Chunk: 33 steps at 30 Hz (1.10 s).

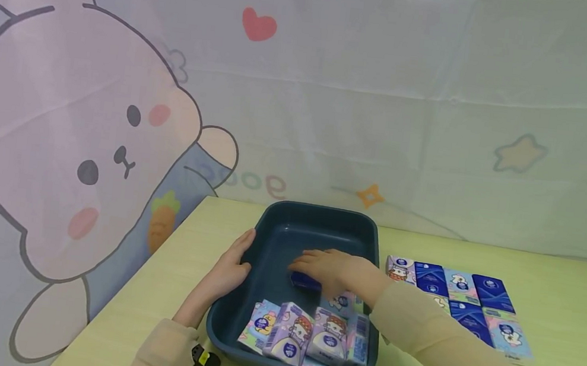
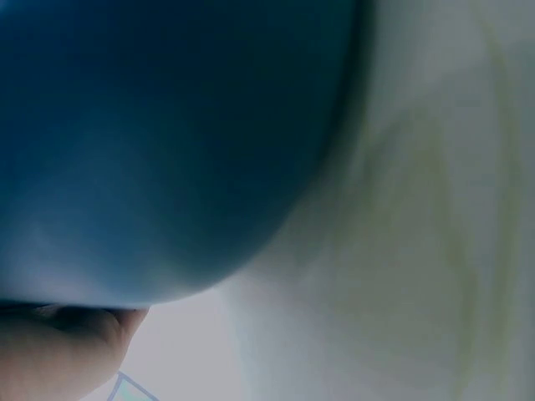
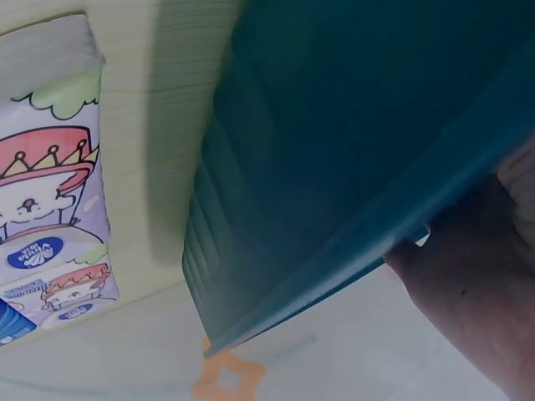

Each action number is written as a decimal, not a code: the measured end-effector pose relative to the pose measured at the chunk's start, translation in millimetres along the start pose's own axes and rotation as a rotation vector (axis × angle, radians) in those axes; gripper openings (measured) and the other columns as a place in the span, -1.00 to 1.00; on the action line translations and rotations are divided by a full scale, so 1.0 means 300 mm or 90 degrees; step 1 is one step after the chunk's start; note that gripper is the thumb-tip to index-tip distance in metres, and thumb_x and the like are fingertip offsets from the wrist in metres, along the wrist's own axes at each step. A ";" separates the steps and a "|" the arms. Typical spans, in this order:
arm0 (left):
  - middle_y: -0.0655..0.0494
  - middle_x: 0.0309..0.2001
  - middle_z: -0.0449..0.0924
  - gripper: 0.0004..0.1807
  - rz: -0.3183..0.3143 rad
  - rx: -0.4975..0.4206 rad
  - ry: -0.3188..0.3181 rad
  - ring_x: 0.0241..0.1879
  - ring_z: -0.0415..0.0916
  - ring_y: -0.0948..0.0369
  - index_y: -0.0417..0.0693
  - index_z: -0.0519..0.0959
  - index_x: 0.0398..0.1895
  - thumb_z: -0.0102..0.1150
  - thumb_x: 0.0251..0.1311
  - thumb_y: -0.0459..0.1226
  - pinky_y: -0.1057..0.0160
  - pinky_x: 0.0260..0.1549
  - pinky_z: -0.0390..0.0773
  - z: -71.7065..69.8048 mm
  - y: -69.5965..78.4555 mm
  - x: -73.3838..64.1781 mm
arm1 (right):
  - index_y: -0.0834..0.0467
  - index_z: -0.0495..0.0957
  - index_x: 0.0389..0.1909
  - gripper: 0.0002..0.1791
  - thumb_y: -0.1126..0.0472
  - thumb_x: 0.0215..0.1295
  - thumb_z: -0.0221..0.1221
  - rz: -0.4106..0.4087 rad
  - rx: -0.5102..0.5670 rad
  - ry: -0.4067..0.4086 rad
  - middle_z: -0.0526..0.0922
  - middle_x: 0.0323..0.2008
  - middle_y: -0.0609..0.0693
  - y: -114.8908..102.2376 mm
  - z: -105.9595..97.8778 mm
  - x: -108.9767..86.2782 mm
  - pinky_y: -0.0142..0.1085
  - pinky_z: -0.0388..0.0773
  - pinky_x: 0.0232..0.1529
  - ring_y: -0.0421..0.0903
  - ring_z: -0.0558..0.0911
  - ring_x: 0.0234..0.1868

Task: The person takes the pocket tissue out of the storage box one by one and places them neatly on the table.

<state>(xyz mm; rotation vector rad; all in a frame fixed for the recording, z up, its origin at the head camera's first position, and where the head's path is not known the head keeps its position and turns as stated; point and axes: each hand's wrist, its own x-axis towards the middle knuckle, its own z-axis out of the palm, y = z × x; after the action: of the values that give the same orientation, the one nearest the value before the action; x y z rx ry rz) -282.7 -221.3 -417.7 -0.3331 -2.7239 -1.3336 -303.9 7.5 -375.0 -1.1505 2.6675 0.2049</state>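
Observation:
A dark teal plastic tub (image 1: 279, 235) stands on the table with several small tissue packs (image 1: 290, 335) lying in its near half. Inside it, my right hand (image 1: 340, 271) reaches over a dark blue tissue pack (image 1: 306, 280) and holds it, the fingers covering most of the pack. At the tub's left side my left hand (image 1: 228, 268) grips the rim, thumb at the edge; its other fingers are partly hidden. The left wrist view shows the tub's curved wall (image 2: 167, 167) close up, and the right wrist view shows its outer side (image 3: 334, 167).
Right of the tub, tissue packs (image 1: 488, 293) in blue and pastel wrappers lie in rows on the pale yellow table (image 1: 575, 314). A small black and yellow object (image 1: 206, 362) sits by the left sleeve. A printed cloth (image 1: 359, 124) hangs behind the table.

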 end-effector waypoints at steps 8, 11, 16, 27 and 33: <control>-0.17 0.54 -0.17 -0.26 0.003 -0.005 0.001 0.53 -0.24 -0.13 -0.28 -0.05 0.49 -0.26 0.17 -0.56 -0.19 0.44 -0.12 0.006 0.000 0.004 | -0.12 0.23 0.40 -0.13 0.37 0.05 0.30 0.008 0.016 0.003 0.26 0.44 -0.09 0.007 0.006 0.010 0.00 0.16 0.45 -0.02 0.17 0.50; -0.18 0.54 -0.17 -0.25 0.008 -0.006 0.002 0.53 -0.24 -0.13 -0.28 -0.05 0.49 -0.25 0.15 -0.57 -0.19 0.44 -0.12 0.007 -0.001 0.005 | -0.12 0.24 0.39 -0.13 0.37 0.03 0.32 0.010 0.011 0.012 0.29 0.42 -0.08 0.010 0.011 0.013 -0.01 0.19 0.43 -0.03 0.21 0.47; -0.19 0.54 -0.16 -0.23 0.007 -0.001 0.003 0.53 -0.25 -0.13 -0.29 -0.05 0.49 -0.25 0.11 -0.58 -0.18 0.44 -0.11 0.008 -0.011 0.005 | -0.08 0.27 0.37 -0.13 0.35 -0.01 0.35 0.008 0.015 0.025 0.33 0.37 -0.07 0.015 0.018 0.015 -0.02 0.27 0.39 -0.02 0.28 0.43; -0.19 0.54 -0.16 -0.24 0.006 -0.003 0.007 0.53 -0.24 -0.14 -0.28 -0.04 0.49 -0.26 0.14 -0.57 -0.19 0.44 -0.13 0.008 -0.010 -0.001 | -0.05 0.31 0.30 -0.19 0.39 -0.04 0.34 0.010 0.052 0.033 0.38 0.26 -0.09 0.018 0.009 0.001 -0.08 0.41 0.27 -0.05 0.41 0.26; -0.18 0.54 -0.17 -0.24 0.005 -0.006 0.007 0.53 -0.25 -0.13 -0.28 -0.04 0.49 -0.26 0.14 -0.57 -0.20 0.44 -0.14 0.005 -0.005 0.001 | -0.04 0.30 0.30 -0.20 0.44 -0.01 0.28 0.003 0.103 0.044 0.36 0.23 -0.08 0.035 0.008 -0.016 -0.19 0.52 0.09 -0.11 0.50 -0.02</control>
<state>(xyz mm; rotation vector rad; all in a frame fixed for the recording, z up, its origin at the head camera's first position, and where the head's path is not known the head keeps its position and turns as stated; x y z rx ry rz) -283.2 -221.0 -419.7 -0.3347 -2.7058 -1.3419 -308.0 18.4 -375.6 -1.1203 2.6882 -0.0506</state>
